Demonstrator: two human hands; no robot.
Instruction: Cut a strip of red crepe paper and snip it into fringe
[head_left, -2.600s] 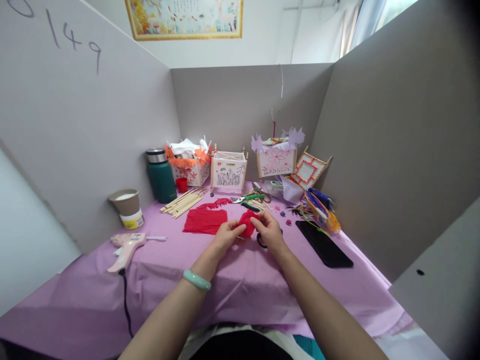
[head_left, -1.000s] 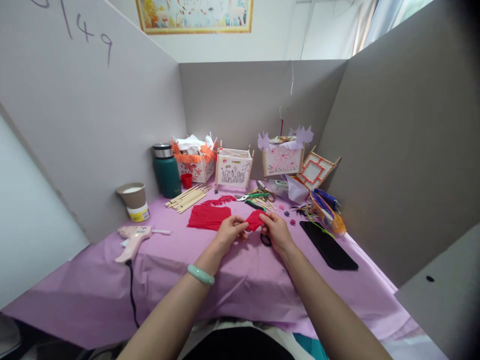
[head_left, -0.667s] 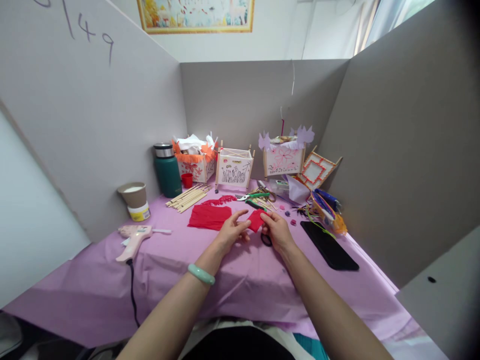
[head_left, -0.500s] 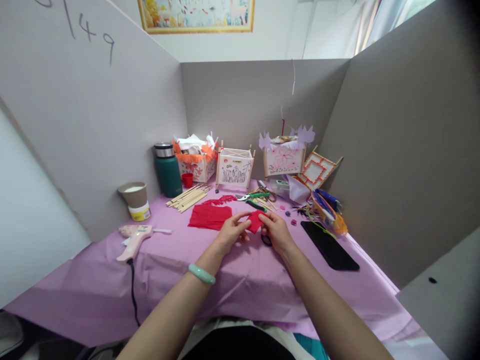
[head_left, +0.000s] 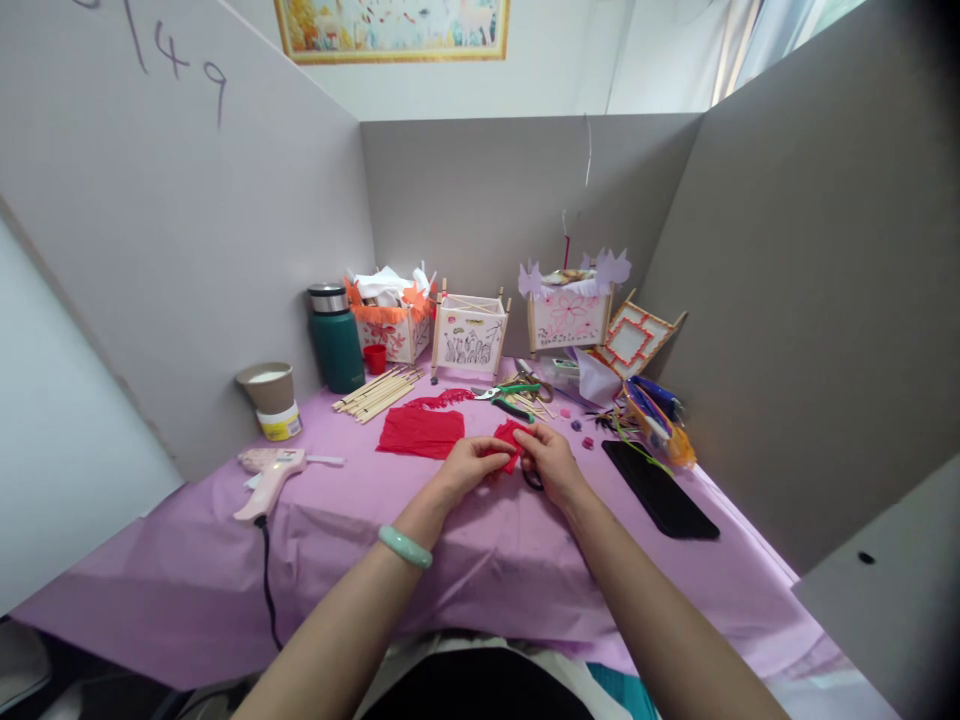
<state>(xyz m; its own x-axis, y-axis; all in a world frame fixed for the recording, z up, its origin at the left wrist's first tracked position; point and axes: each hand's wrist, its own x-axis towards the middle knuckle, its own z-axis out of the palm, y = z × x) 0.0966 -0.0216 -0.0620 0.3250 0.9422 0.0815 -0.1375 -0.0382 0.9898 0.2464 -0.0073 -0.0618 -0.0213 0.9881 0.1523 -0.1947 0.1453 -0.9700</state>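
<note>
My left hand [head_left: 466,468] and my right hand [head_left: 550,461] meet over the purple tablecloth [head_left: 480,570] and both pinch a small piece of red crepe paper [head_left: 508,440] between their fingertips. A green bangle [head_left: 405,547] sits on my left wrist. A larger flat sheet of red crepe paper [head_left: 420,432] lies just left of my hands. Black scissors [head_left: 532,481] lie partly hidden under my right hand.
A pink glue gun [head_left: 268,478] lies at the left, near a paper cup [head_left: 268,388] on a glue tub. A green flask [head_left: 334,339], wooden sticks [head_left: 375,393], paper lantern boxes [head_left: 469,335], green pliers [head_left: 504,396] and a black phone [head_left: 658,488] ring the work spot. Grey partitions enclose the table.
The small red paper has been gathered tighter between my fingertips. My left fingers, briefly spread, have closed on it again. The camera view shifted slightly.
</note>
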